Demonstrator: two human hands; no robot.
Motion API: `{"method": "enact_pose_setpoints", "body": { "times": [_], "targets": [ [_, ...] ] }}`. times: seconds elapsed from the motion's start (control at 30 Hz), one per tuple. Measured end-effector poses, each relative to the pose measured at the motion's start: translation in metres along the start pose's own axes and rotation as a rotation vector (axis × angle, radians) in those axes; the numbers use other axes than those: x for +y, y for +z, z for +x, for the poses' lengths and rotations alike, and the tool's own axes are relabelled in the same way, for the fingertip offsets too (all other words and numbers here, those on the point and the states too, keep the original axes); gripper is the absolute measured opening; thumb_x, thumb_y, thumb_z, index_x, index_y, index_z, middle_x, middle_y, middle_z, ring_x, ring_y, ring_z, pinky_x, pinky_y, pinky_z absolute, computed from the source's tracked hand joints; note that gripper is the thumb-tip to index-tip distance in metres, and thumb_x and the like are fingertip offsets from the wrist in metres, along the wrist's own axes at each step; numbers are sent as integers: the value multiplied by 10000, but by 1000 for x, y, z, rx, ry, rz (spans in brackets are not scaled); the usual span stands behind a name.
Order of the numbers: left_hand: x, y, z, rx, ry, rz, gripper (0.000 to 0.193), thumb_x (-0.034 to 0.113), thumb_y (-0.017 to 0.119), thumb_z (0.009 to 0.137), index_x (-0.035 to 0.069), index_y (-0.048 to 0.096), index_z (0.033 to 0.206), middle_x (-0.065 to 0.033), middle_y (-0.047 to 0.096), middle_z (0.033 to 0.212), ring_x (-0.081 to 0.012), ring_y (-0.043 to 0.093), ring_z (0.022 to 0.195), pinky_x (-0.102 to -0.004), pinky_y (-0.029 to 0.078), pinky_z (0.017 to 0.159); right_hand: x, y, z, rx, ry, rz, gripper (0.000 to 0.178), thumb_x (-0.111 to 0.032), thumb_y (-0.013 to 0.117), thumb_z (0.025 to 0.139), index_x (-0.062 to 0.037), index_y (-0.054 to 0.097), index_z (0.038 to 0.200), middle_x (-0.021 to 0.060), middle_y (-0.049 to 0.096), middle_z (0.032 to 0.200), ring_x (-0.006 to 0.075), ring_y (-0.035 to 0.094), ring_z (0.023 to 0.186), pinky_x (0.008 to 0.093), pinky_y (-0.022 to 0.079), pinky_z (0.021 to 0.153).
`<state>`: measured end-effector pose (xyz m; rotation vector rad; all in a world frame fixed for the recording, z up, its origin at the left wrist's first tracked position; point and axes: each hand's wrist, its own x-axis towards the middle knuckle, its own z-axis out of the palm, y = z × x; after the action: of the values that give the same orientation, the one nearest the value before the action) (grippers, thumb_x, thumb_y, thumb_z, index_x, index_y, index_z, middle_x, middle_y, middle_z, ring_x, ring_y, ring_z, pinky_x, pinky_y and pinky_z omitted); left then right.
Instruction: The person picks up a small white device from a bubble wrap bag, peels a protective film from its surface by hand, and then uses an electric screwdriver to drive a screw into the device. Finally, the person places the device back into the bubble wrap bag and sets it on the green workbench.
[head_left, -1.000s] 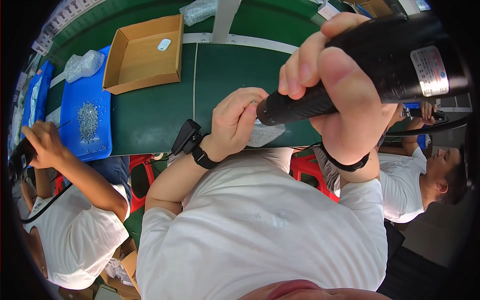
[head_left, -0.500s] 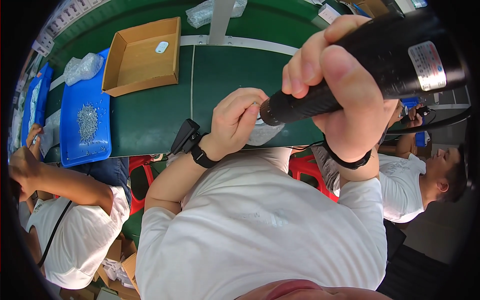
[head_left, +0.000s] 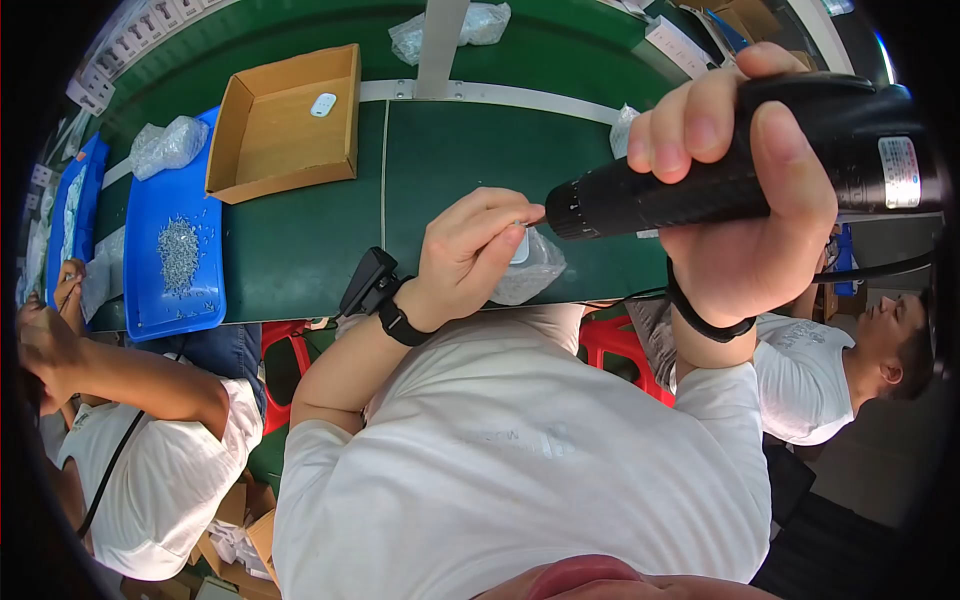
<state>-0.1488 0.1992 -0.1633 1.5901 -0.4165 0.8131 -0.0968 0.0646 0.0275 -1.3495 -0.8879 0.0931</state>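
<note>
While the right hand (head_left: pixel 790 205) is wrapped around a black power screwdriver (head_left: pixel 715 190), the left hand (head_left: pixel 470 250) has its thumb and fingers pinched together at the tool's thin tip; exactly what they grip cannot be told. Just under the left thumb sits a white gadget (head_left: pixel 520 250), partly hidden, over a clear plastic bag (head_left: pixel 535 283). All of these are to the right of the open cardboard box (head_left: pixel 285 182) and nearer the wearer, at the front of the green table (head_left: pixel 300 245). A black watch-like band (head_left: pixel 405 322) circles the left wrist.

A second white gadget (head_left: pixel 323 104) lies inside the box. To the box's left, a blue tray (head_left: pixel 145 225) reaches forward past it, bearing a heap of small metal pieces (head_left: pixel 178 255) and bubble wrap (head_left: pixel 168 147). Left of and nearer than the box sits a co-worker (head_left: pixel 160 480); another co-worker (head_left: pixel 805 380) is well to its right.
</note>
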Motion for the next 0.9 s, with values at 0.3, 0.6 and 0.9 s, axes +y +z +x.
{"method": "enact_pose_setpoints", "body": {
  "times": [0.3,0.6,0.9],
  "targets": [
    [-3,3,8,2,-60,-85,70,18,553,940,-12,614,920,-127,654,926,-237,628,800,-311,494,689,17,-43,-4,65,-225,316,436,-306,482,944,6,490,1249,95,544,884,210,508,728,374,449,707],
    [-15,8,61,-392,158,289,18,44,598,893,29,601,884,-110,621,817,-297,607,755,-388,478,667,136,-87,-116,1030,64,220,343,-299,606,970,-40,572,1192,99,665,1051,233,656,936,391,531,852],
    [-52,58,70,-1017,310,556,68,93,641,835,48,593,820,-108,594,783,-306,585,737,-410,460,688,228,-73,-142,1080,341,1088,350,-330,655,947,-50,584,1146,99,655,1134,236,611,1088,406,495,988]
  ]
}}
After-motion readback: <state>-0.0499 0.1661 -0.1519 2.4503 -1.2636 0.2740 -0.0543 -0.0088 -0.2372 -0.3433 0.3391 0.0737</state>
